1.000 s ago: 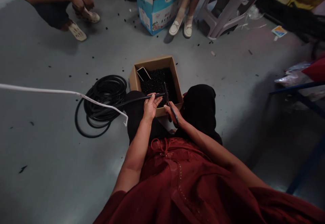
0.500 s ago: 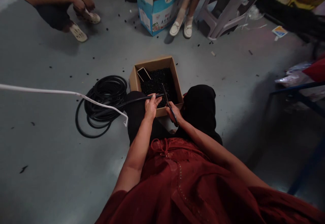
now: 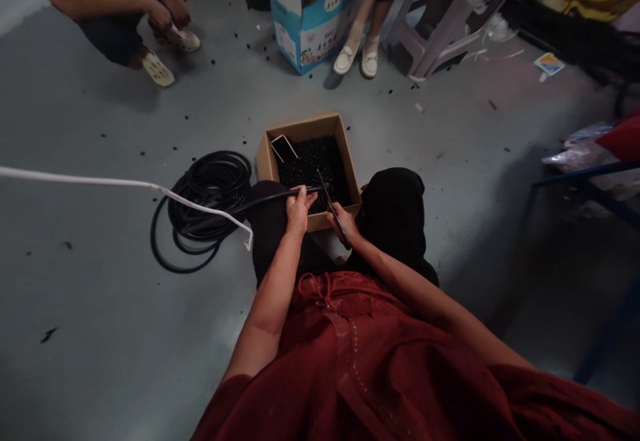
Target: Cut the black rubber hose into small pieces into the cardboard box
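The left hand (image 3: 297, 213) grips the black tube (image 3: 273, 196), while the right hand (image 3: 347, 222) grips the scissors (image 3: 328, 199) near its end, above the cardboard box (image 3: 320, 222).

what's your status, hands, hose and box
Left hand holding black hose. Right hand gripping scissors near hose end. Cardboard box with black bits below. Nothing visibly blocking.
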A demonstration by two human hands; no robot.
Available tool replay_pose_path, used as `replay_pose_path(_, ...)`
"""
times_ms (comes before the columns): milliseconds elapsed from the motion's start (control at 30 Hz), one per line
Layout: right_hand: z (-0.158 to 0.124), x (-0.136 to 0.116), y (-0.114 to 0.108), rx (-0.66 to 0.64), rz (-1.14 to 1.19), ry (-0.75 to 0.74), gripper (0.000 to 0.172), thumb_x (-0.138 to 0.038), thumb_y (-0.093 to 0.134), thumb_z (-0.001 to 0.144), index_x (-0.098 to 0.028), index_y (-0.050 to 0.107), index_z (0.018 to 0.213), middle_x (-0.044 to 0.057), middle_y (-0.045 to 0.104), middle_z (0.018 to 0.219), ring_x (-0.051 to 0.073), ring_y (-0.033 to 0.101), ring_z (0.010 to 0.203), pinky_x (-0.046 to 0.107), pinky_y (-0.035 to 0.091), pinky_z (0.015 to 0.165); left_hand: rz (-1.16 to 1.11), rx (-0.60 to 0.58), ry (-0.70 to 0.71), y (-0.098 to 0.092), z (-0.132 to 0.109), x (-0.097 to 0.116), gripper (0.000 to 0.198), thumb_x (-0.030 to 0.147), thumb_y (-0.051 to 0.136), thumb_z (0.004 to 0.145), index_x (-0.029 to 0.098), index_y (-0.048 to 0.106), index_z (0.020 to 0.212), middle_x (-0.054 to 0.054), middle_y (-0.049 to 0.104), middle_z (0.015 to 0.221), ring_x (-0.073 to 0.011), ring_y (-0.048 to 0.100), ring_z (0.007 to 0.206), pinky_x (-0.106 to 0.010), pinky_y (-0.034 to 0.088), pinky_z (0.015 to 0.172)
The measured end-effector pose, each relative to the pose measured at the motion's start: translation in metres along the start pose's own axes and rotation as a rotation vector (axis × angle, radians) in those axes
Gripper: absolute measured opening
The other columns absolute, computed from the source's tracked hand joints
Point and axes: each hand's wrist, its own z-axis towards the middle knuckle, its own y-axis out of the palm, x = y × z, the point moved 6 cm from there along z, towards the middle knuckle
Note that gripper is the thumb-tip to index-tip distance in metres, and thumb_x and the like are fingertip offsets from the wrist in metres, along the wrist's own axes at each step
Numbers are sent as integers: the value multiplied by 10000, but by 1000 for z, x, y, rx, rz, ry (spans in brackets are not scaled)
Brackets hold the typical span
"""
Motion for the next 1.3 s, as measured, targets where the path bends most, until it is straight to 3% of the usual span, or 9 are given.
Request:
replay_pose_path(167, -3, -2, -2, 30, 20, 16, 311, -553, 526, 879, -243, 542, 901, -1, 607, 685, 195, 601, 660, 276, 419, 633, 5, 8, 11, 0, 0, 2, 68, 166, 663, 969, 172, 614, 923, -8, 703, 877, -114, 719, 779, -354, 590, 977)
replay_pose_path(367, -17, 1, 1, -52, 234, 85, 422, -668, 459, 942, -248, 502, 916, -35, 592, 631, 152, 578, 508, 255, 447, 536, -2, 0, 20, 0, 0, 4, 93, 192, 703, 951, 177, 617, 917, -9, 707, 898, -118, 724, 789, -368, 579, 1006)
replay_pose_path(500, -26, 7, 1, -61, 284, 141, 489, -721, 456, 948, -238, 509, 892, -12, 633, 646, 151, 604, 510, 253, 470, 518, -28, -6, 9, 1, -2, 5, 74, 179, 668, 971, 173, 613, 922, -7, 711, 878, -122, 734, 772, -369, 589, 986)
replay_pose_path(700, -31, 6, 5, -76, 295, 104, 449, -658, 497, 936, -234, 546, 1072, 19, 705, 876, 185, 677, 742, 296, 534, 688, -36, -21, -40, 3, -3, 5, 92, 217, 705, 962, 164, 629, 954, -21, 740, 860, -132, 747, 758, -359, 588, 969)
replay_pose_path(1000, -29, 4, 13, -101, 269, 31, 526, -629, 540, 898, -201, 514, 1204, 70, 633, 1089, 220, 643, 929, 374, 535, 863, -32, -2, -62, 2, -4, 4, 156, 250, 785, 910, 162, 665, 954, -29, 757, 867, -145, 763, 851, -353, 571, 1012)
replay_pose_path(1167, -30, -5, 12, -122, 241, 50, 515, -624, 544, 900, -207, 513, 1201, 50, 642, 1017, 220, 634, 932, 372, 523, 885, -44, 3, -72, 2, -4, 2, 124, 224, 762, 926, 156, 663, 956, -35, 753, 868, -165, 771, 882, -393, 557, 1050)
replay_pose_path(1300, -28, -13, 14, -149, 241, 89, 525, -631, 556, 895, -205, 521, 1199, 32, 650, 946, 217, 639, 881, 377, 519, 863, -41, -3, -69, 2, -4, 1, 82, 198, 725, 948, 155, 655, 954, -31, 752, 853, -137, 752, 784, -378, 569, 1020)
